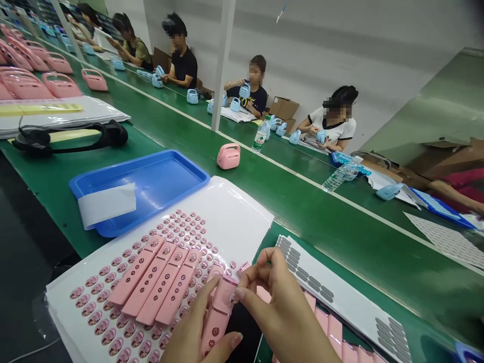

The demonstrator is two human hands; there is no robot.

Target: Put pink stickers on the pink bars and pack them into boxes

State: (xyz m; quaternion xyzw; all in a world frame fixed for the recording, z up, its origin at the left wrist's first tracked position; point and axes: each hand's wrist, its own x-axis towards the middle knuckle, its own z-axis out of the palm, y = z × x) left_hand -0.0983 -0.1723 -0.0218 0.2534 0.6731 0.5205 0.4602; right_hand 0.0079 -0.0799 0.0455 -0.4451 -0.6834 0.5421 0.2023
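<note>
By the sheet (236, 206), your left hand (191, 325) grips 1 panel (215, 325), likely steadying its end beside the sticker (233, 297) your right hand (282, 300) pinches.

Head-worn view, facing forward and down

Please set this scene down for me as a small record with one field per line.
Left hand: holds a pink panel
Right hand: fingertips at a small round sticker by the panel's upper end; grip unclear
Left of hands: four pink panels on a sticker sheet
Beyond sheet: blue tray, paper slip over its rim; pink case
Across: co-workers, some holding light-blue cases
</note>
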